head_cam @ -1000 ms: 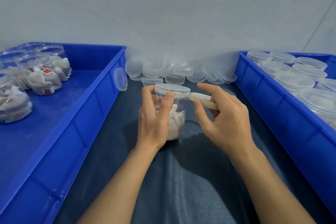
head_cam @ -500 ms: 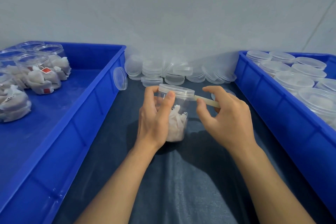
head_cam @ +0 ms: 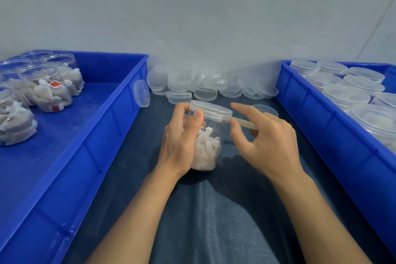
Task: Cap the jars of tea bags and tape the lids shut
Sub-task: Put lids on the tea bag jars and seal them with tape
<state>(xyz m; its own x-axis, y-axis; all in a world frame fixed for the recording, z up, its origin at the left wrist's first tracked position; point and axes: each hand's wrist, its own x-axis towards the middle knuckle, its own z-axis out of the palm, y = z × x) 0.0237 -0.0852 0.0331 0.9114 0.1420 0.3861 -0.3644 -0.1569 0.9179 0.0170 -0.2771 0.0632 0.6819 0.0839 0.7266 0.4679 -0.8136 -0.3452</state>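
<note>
Over the last second the strip of tape [head_cam: 244, 122] had gone from clear of the jar [head_cam: 209, 135] to meeting the lid [head_cam: 211, 111] at its right edge, so sealing looked begun. The left hand [head_cam: 182, 141] gripped the jar upright on the bench [head_cam: 214, 210], while the right hand [head_cam: 265, 137] pinched the tape just beside it.

Left side of the jar [head_cam: 211, 135] behind the left hand [head_cam: 180, 146]; both blue crates [head_cam: 102, 126] cut by the frame edges.
</note>
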